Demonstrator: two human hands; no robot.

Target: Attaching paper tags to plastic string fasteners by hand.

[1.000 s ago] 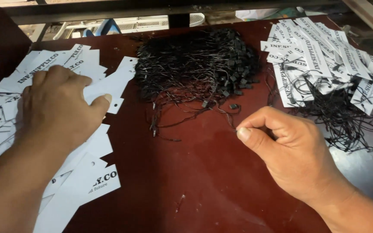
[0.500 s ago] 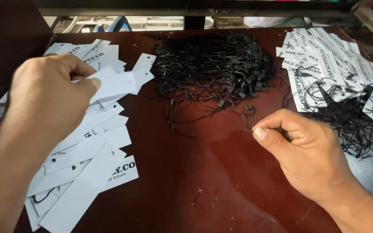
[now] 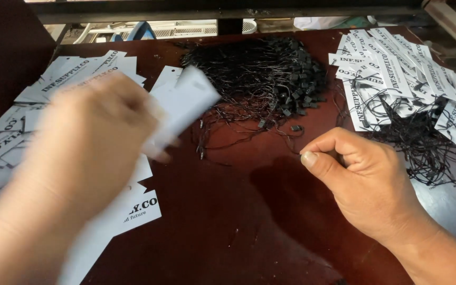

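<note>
My left fingers (image 3: 149, 132) pinch one white tag (image 3: 183, 108); my right fingers (image 3: 317, 155) close on a black string (image 3: 296, 141). Strung tags (image 3: 397, 84) pile at two o'clock, unstrung tags (image 3: 54, 95) at ten, so I judge much remains.

A dark reddish-brown table (image 3: 228, 232) fills most of the frame, its glossy top bare in the lower middle. At the upper right lies a heap of white paper tags with black strings already attached (image 3: 402, 79), the strings trailing down and to the right in a loose tangle (image 3: 428, 153). Along the top edge runs a dark metal bar (image 3: 228, 9). Behind it, at the upper left of centre, shows a white wire grille (image 3: 186, 27) with something blue (image 3: 141, 30) beside it. A pale wooden strip (image 3: 452, 24) slants across the upper right corner.
</note>
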